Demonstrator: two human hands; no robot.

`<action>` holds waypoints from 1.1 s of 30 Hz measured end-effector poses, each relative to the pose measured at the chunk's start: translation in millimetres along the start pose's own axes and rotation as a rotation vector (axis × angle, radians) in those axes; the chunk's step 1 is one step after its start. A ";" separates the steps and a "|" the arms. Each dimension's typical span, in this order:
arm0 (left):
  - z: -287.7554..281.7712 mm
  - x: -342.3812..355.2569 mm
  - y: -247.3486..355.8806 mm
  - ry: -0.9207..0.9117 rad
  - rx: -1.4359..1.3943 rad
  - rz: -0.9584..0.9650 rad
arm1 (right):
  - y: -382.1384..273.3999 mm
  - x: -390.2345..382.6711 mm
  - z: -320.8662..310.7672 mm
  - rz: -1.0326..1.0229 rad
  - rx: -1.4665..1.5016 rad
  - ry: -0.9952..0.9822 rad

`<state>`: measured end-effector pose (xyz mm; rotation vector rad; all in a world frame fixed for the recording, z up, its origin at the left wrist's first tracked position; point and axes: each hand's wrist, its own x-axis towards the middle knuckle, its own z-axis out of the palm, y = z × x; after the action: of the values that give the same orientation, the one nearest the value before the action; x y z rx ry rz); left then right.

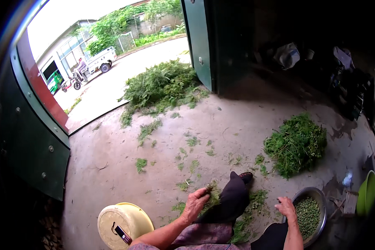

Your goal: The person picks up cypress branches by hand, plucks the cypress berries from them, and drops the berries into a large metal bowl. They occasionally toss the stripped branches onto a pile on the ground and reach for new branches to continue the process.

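My left hand [194, 205] is closed, its fingertips pinching the end of a small green sprig [212, 187] above my dark trouser leg. To the right, my right hand [286, 207] hovers by the left rim of a metal basin [321, 199]; its fingers look slightly apart, with nothing visible in them. Small round green berries [307, 214] fill much of the basin. Loose green sprigs [256, 201] lie on the floor around my leg. Farther right sits a bushy pile of green branches bearing berries [296, 145].
A larger heap of cut greenery [160, 83] lies at the open doorway, between green metal doors [198, 46]. On the left, an upturned cream bucket [131, 216] carries a phone [123, 234]. A green plastic basin [366, 193] stands tilted at right. Outside, a person sits on a three-wheeled vehicle [100, 62].
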<state>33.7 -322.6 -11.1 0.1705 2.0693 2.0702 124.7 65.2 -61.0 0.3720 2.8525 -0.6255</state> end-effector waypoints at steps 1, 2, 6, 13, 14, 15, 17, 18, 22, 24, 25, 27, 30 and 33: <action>-29.1 10.1 -16.2 0.023 -0.011 -0.038 | 1.1 -3.4 14.4 -0.042 -0.007 -0.039; -72.2 12.1 -64.3 0.035 0.036 -0.039 | -10.2 -1.1 20.2 -0.074 -0.001 -0.047; -153.6 -57.8 -206.9 0.052 0.431 -0.365 | -36.5 -0.4 37.9 0.069 0.063 -0.280; -176.9 6.5 -213.6 0.248 0.200 -0.715 | -16.9 -5.9 37.0 0.048 -0.100 -0.484; -186.7 50.7 -161.8 0.581 -0.059 -0.629 | -20.2 -7.7 34.0 0.023 -0.107 -0.491; -220.3 96.5 -89.4 0.695 -0.375 -0.270 | -25.3 -8.0 33.1 0.049 0.013 -0.363; -214.6 140.7 101.0 0.712 -0.623 0.237 | -16.7 -10.8 42.5 0.084 0.129 -0.236; -219.2 149.3 149.7 0.558 -0.532 0.438 | -0.6 -7.8 52.0 -0.039 0.053 -0.157; -117.4 148.4 222.2 0.166 -0.415 0.681 | 4.1 11.5 47.3 0.002 0.062 -0.198; -70.0 123.7 188.7 -0.005 -0.385 0.444 | -64.9 16.2 -20.9 0.199 0.200 -0.514; -42.5 108.9 171.2 -0.159 -0.331 0.290 | -4.3 40.9 -14.8 -0.041 -0.021 -0.215; 6.0 86.6 119.2 -0.419 -0.176 0.049 | -37.4 53.8 -79.6 0.237 0.588 0.260; 73.4 66.4 50.4 -0.601 -0.211 -0.030 | 66.3 91.5 -93.8 -0.041 0.400 0.934; 86.9 51.4 46.0 -0.627 -0.316 -0.181 | -16.0 60.5 -83.1 0.080 0.648 0.409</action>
<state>0.6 -226.0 32.1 0.4868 1.3272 1.8811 51.3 99.3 4.5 0.7815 2.8927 -1.6210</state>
